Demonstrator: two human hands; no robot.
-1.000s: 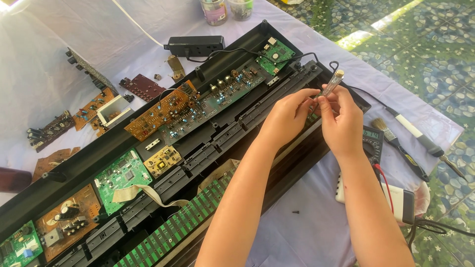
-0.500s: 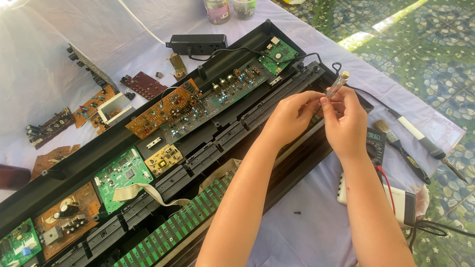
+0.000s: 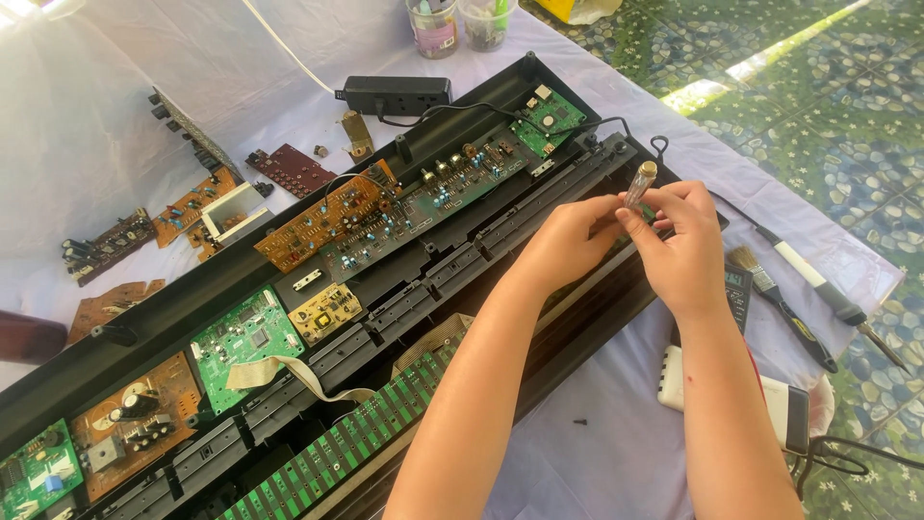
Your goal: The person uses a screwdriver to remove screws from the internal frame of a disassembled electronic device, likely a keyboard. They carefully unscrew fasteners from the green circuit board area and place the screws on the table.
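Note:
An opened black keyboard chassis [image 3: 241, 279] lies diagonally on a white cloth, with green and brown circuit boards [image 3: 385, 217] inside. Over its right end both my hands meet on a small clear-handled tester screwdriver [image 3: 639, 183] with a brass cap. My right hand [image 3: 679, 241] grips its handle. My left hand [image 3: 568, 241] pinches its lower part with the fingertips. The tool's tip is hidden behind my fingers.
Loose circuit boards [image 3: 207, 207] lie at the left on the cloth. A black power strip [image 3: 397, 93] and two clear cups [image 3: 433, 24] sit at the back. A paintbrush [image 3: 775, 294], a long screwdriver [image 3: 828, 289], a multimeter [image 3: 736, 289] and a white box [image 3: 784, 404] lie at the right. Tiled floor is beyond.
Both hands with the small screwdriver have stayed over the chassis's right end, shifting only slightly; the tool is now more upright.

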